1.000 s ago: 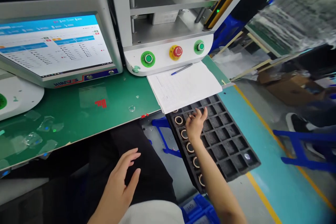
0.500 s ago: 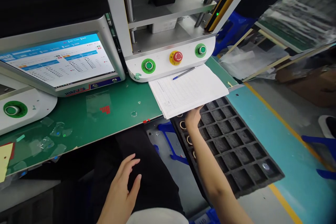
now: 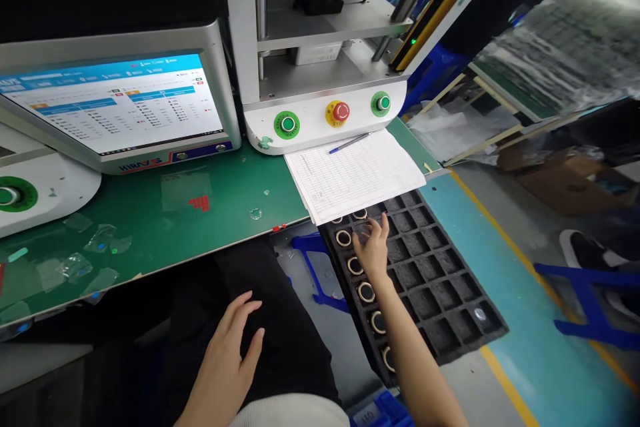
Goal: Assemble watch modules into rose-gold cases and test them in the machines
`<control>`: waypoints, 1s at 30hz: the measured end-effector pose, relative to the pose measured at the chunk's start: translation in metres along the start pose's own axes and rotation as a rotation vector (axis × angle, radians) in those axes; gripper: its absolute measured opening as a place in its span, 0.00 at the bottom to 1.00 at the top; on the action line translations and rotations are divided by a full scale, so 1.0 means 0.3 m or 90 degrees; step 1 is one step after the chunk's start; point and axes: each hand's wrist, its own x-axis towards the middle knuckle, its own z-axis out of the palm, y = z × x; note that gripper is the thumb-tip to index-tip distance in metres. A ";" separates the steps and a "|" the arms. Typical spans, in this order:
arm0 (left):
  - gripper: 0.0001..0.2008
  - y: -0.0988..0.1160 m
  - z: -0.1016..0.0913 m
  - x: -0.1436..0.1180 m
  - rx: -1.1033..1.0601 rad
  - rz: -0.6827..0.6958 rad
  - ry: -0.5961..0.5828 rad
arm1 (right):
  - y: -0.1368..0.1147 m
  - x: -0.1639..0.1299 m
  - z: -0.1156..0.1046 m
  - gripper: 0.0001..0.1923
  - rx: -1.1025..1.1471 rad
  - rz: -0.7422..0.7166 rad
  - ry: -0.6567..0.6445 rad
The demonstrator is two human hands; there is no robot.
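My right hand (image 3: pixel 374 248) reaches over the upper left part of a black foam tray (image 3: pixel 440 280) beside my knee. Its fingers curl around a small pale, see-through piece at their tips. Several gold-rimmed rings (image 3: pixel 366 291) fill the tray's left column; most other cells are bare. A ruled paper sheet (image 3: pixel 355 173) overhangs the tray's far end, just above my fingers. My left hand (image 3: pixel 230 353) lies flat on my black-trousered thigh, fingers apart, holding nothing.
A press machine (image 3: pixel 325 113) with two green buttons and a red stop button stands on the green bench mat (image 3: pixel 200 227). A blue pen (image 3: pixel 349 143) lies on the sheet. A monitor (image 3: pixel 115 103) is at left. A blue stool (image 3: pixel 590 293) stands on the floor at right.
My right hand went forward under the sheet's edge, then drew back over the tray's second column with fingers curled. The left hand stayed on my thigh. The view shifted slightly.
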 end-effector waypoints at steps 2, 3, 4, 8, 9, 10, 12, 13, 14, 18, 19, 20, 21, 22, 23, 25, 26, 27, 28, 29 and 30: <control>0.17 -0.001 -0.007 0.000 0.001 0.005 0.001 | -0.013 -0.028 0.022 0.25 -0.015 0.008 -0.005; 0.17 -0.003 -0.011 -0.002 0.001 0.003 0.000 | -0.020 -0.037 0.035 0.25 -0.023 0.013 -0.008; 0.17 -0.006 -0.015 -0.003 0.001 0.001 0.001 | -0.027 -0.043 0.049 0.25 -0.032 0.019 -0.012; 0.17 -0.029 -0.026 -0.011 0.000 -0.002 0.013 | -0.049 -0.045 0.090 0.23 -0.066 0.043 -0.027; 0.17 -0.035 -0.025 -0.013 -0.001 -0.001 0.008 | -0.053 -0.041 0.095 0.24 -0.072 0.049 -0.028; 0.16 -0.040 -0.023 -0.015 -0.003 -0.001 0.005 | -0.056 -0.035 0.099 0.24 -0.076 0.055 -0.028; 0.16 -0.047 -0.014 -0.019 -0.007 -0.004 0.017 | -0.065 -0.023 0.105 0.24 -0.078 0.066 -0.027; 0.16 -0.050 -0.009 -0.021 -0.010 -0.005 0.031 | -0.072 -0.018 0.107 0.24 -0.075 0.071 -0.027; 0.16 -0.054 -0.004 -0.023 -0.011 -0.004 0.046 | -0.080 -0.014 0.110 0.24 -0.070 0.075 -0.026; 0.16 -0.068 -0.004 -0.026 0.003 0.012 0.049 | -0.123 -0.015 0.114 0.24 -0.019 0.098 -0.020; 0.16 -0.071 -0.010 -0.025 0.009 0.016 0.037 | -0.132 -0.018 0.112 0.24 0.001 0.107 -0.018; 0.16 -0.072 -0.019 -0.025 0.014 0.019 0.024 | -0.141 -0.020 0.108 0.24 0.025 0.119 -0.016; 0.16 -0.072 -0.027 -0.024 0.018 0.020 0.012 | -0.147 -0.022 0.102 0.24 0.053 0.135 -0.014; 0.16 -0.071 -0.035 -0.023 0.020 0.020 0.006 | -0.152 -0.023 0.092 0.24 0.084 0.153 -0.010; 0.16 -0.068 -0.042 -0.022 0.021 0.017 0.003 | -0.156 -0.024 0.078 0.24 0.118 0.174 -0.007; 0.16 -0.060 -0.048 -0.019 0.023 0.007 0.014 | -0.165 -0.026 0.037 0.23 0.201 0.221 -0.010; 0.16 -0.055 -0.047 -0.016 0.025 0.005 0.023 | -0.172 -0.029 0.009 0.23 0.250 0.245 -0.019; 0.16 -0.050 -0.045 -0.013 0.026 0.005 0.033 | -0.183 -0.034 -0.023 0.23 0.305 0.267 -0.036; 0.17 -0.046 -0.041 -0.009 0.027 0.007 0.042 | -0.199 -0.042 -0.059 0.23 0.363 0.288 -0.061; 0.18 -0.041 -0.037 -0.005 0.028 0.010 0.050 | -0.219 -0.051 -0.097 0.25 0.422 0.305 -0.092; 0.18 -0.037 -0.032 0.000 0.027 0.012 0.054 | -0.244 -0.062 -0.135 0.26 0.478 0.318 -0.126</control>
